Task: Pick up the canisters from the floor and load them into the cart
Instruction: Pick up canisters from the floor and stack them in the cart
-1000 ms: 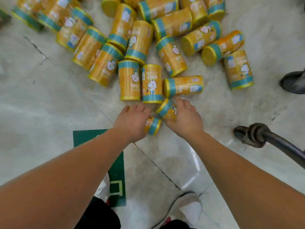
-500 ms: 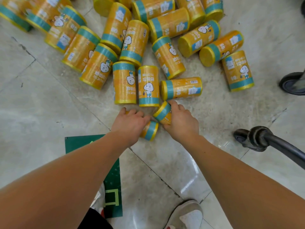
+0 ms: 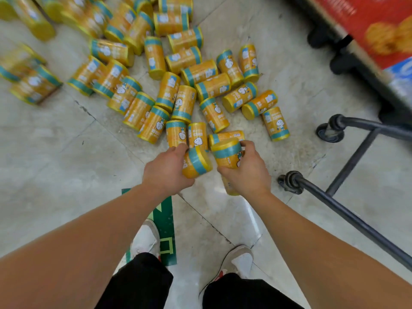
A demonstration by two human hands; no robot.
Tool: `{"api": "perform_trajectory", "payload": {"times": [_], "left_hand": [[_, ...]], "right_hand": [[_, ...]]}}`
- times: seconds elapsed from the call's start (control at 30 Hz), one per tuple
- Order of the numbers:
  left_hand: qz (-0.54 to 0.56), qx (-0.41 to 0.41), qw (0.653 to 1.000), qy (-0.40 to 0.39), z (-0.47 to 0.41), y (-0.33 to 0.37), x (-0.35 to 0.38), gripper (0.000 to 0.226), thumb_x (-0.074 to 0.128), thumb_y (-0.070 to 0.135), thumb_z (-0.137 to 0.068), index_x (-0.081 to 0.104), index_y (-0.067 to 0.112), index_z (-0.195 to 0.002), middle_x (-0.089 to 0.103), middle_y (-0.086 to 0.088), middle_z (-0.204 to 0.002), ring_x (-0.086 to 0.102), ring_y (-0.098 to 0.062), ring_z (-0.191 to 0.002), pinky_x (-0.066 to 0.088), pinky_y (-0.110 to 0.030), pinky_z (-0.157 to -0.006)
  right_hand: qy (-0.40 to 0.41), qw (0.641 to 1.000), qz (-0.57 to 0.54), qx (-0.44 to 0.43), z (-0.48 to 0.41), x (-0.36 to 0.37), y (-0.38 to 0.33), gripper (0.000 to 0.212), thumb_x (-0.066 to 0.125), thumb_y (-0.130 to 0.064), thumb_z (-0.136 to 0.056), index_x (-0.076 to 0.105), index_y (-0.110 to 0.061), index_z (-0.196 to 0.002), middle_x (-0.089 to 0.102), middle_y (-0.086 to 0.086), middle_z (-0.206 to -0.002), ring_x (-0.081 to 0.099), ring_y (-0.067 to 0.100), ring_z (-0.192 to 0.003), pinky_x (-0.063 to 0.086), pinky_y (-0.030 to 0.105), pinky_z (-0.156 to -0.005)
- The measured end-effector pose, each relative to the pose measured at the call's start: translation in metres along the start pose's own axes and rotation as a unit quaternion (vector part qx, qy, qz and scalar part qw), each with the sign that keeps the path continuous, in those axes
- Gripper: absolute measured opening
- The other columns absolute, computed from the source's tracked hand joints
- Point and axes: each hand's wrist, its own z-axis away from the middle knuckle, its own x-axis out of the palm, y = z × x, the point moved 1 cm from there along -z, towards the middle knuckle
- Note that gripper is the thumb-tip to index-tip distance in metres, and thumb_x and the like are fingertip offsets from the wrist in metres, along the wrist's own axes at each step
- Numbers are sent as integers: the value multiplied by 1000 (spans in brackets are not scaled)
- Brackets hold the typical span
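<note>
Several yellow canisters with teal bands (image 3: 185, 103) lie scattered over the tiled floor ahead of me. My left hand (image 3: 166, 169) grips one canister (image 3: 197, 162), lifted off the floor with its yellow end tilted towards me. My right hand (image 3: 246, 169) grips a second canister (image 3: 227, 151) from the side, also raised, close beside the first. The cart's dark lower frame (image 3: 334, 206) runs along the right with a caster (image 3: 289, 182) near my right hand.
A second cart wheel (image 3: 330, 132) stands further right. A dark shelf base with red packaging (image 3: 367, 25) fills the upper right. A green floor marking (image 3: 166, 221) lies between my white shoes (image 3: 145, 239). Pale tiles spread to the left.
Both hands have closed round a canister each and lifted them off the floor. My head has risen, so more of the pile, the cart frame and my legs show.
</note>
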Motion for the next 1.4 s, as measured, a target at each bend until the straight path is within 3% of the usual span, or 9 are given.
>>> {"api": "perform_trajectory", "payload": {"times": [0.23,0.37,0.53,0.67,0.8,0.93,1.1,1.27,1.4], "left_hand": [[225,-55,970,78,74,67,-133,75,84,44,-62,47,26,-125,55,15,-93,60,-17,-91,52,-37,-80],[296,-57,949,90,114,117,-206,74,86,41,-61,50,23,-123,61,6,-103,62,-19,-93,56,-43,-80],[342,-7,935,94,164,202,-294,66,88,37,-61,55,21,-116,64,8,-96,63,-13,-87,54,-37,-83],[340,57,935,81,198,281,-343,80,79,57,-40,59,24,-110,69,6,-96,67,-10,-85,56,-38,-81],[316,118,939,62,225,367,-366,77,78,61,-41,60,29,-109,69,7,-98,67,-10,-88,56,-38,-82],[294,163,941,45,248,460,-351,55,87,41,-61,60,26,-106,67,9,-92,63,-2,-80,50,-21,-67],[303,161,939,-8,253,569,-276,46,88,36,-63,56,31,-95,68,10,-93,66,-6,-84,55,-32,-77],[291,129,946,-64,239,656,-168,51,87,37,-64,57,27,-104,69,8,-96,67,-8,-85,53,-28,-68],[247,81,961,-100,217,698,-78,53,86,39,-64,54,24,-104,67,6,-97,64,-9,-84,51,-30,-67]], "right_hand": [[68,975,-202,57,74,-124,-79,72,84,-43,-63,44,-33,-123,58,-18,-89,63,13,-91,55,44,-85],[101,954,-274,71,119,-197,-118,72,86,-37,-66,46,-30,-125,56,-19,-88,61,8,-87,55,42,-88],[145,917,-364,74,175,-290,-147,69,87,-37,-60,46,-37,-116,63,-11,-97,67,10,-87,56,45,-86],[200,887,-412,62,216,-370,-148,72,87,-38,-56,51,-33,-118,67,-5,-103,70,11,-87,57,46,-86],[257,860,-439,47,248,-449,-125,67,89,-28,-63,53,-29,-119,68,-7,-105,69,10,-89,57,46,-87],[285,846,-448,43,265,-516,-75,67,89,-28,-65,50,-30,-120,63,-9,-115,65,11,-102,54,45,-93],[276,840,-464,52,273,-582,30,65,88,-28,-69,47,-35,-119,62,-14,-109,65,3,-92,54,27,-75],[260,852,-440,114,257,-612,162,63,87,-30,-68,45,-34,-116,60,-17,-102,62,0,-88,54,33,-81],[221,867,-417,162,239,-614,262,67,86,-28,-72,40,-28,-122,58,-14,-97,59,-3,-82,49,22,-68]]}}
